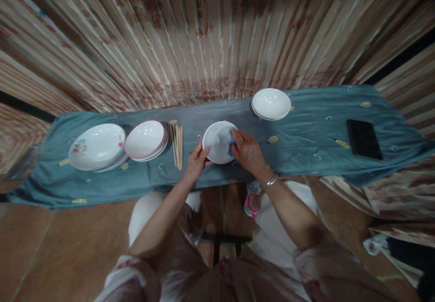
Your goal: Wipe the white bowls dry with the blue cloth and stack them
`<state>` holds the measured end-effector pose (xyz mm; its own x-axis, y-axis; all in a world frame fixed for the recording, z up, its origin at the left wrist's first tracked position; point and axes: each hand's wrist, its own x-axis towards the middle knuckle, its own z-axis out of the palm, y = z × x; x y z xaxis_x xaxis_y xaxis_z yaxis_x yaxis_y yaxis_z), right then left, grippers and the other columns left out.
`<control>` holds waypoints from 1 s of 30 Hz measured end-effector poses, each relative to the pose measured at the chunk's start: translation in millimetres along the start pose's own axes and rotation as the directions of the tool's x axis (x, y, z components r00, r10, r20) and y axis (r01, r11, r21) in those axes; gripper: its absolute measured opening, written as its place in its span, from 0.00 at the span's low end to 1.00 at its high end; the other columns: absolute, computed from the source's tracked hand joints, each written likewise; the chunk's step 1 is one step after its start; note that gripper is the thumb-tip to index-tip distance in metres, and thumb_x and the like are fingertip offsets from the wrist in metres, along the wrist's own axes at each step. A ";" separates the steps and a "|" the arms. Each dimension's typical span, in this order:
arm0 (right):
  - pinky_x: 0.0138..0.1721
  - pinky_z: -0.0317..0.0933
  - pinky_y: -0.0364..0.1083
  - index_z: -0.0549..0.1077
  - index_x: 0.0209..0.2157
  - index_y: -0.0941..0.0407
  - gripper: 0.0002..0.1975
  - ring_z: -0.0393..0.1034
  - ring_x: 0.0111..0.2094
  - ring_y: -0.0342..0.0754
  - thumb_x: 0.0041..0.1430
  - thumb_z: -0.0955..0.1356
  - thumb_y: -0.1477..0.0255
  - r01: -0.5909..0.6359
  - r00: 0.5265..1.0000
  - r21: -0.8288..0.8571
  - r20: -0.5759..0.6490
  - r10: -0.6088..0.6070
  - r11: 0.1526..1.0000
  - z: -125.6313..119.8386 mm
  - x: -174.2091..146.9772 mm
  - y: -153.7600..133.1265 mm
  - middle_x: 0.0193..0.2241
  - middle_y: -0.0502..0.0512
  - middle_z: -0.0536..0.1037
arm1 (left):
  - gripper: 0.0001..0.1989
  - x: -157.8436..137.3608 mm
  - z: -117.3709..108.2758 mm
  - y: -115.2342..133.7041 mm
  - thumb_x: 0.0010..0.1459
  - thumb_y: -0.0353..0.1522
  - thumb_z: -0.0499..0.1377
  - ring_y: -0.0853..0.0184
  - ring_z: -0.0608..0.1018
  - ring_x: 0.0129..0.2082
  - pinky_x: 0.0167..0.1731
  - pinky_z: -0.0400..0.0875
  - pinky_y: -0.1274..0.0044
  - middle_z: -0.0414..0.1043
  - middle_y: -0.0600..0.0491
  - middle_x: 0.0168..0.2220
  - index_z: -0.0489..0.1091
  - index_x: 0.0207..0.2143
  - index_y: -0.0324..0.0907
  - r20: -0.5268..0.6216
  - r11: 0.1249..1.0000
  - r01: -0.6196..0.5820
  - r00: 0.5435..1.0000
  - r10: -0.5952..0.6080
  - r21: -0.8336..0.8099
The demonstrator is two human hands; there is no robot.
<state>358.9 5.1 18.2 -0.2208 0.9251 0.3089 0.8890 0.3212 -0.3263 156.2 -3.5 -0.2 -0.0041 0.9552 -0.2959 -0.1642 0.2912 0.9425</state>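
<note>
Teal fabric (pixel 302 155) lies spread before a pleated curtain (pixel 220 44). Over its middle, the left hand (pixel 195 160) pinches a white bowl (pixel 215 146) by the left rim; the right hand (pixel 250 153) bunches a blue rag (pixel 230 144) against its right side. Wiping looks under way; whether the plates (pixel 98 146) and red-rimmed bowls (pixel 145 140) at left, or the far bowls (pixel 271 103) at right, are done cannot be told.

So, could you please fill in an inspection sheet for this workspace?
Surface: creased teal tablecloth with yellow motifs.
Items in use: white bowl and bluish rag.
Clutter: plate stack, red-rimmed bowl stack and wooden sticks on the left; stacked white bowls and dark flat object on the right.
Hands: left hand grips the bowl's near-left edge; right hand holds the rag against its inner right side.
Cables: nothing seen.
Surroundings: pleated patterned curtain behind, tiled floor below.
</note>
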 end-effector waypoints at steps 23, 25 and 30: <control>0.56 0.69 0.54 0.72 0.55 0.58 0.19 0.75 0.54 0.54 0.65 0.62 0.79 0.121 0.987 0.284 0.068 -0.146 0.951 39.9 -1.6 -17.5 0.52 0.65 0.80 | 0.29 2.2 2.7 -3.7 0.59 0.41 0.67 0.57 0.82 0.48 0.40 0.84 0.67 0.78 0.49 0.56 0.72 0.62 0.50 0.020 1.000 0.012 1.000 -0.012 0.001; 0.54 0.70 0.51 0.71 0.55 0.58 0.17 0.77 0.51 0.53 0.66 0.63 0.78 0.067 0.994 0.331 0.058 -0.092 0.941 40.7 1.9 -22.6 0.50 0.64 0.81 | 0.29 1.2 3.4 -2.8 0.59 0.42 0.66 0.57 0.82 0.47 0.40 0.84 0.66 0.79 0.50 0.54 0.71 0.63 0.50 0.025 1.000 0.011 1.000 -0.011 0.003; 0.50 0.69 0.48 0.70 0.53 0.58 0.13 0.79 0.46 0.52 0.68 0.65 0.74 -0.044 0.996 0.360 0.087 0.014 0.932 36.2 20.2 -33.3 0.46 0.61 0.82 | 0.29 -0.7 4.2 -0.9 0.60 0.41 0.66 0.58 0.82 0.48 0.41 0.84 0.67 0.78 0.50 0.55 0.70 0.63 0.49 0.022 1.000 0.012 1.000 -0.012 0.013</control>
<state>310.3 20.5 3.0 -0.2428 0.9435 0.2254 0.6940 0.3312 -0.6392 160.5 -4.3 -0.3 0.0200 0.9525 -0.3040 -0.1518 0.3034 0.9407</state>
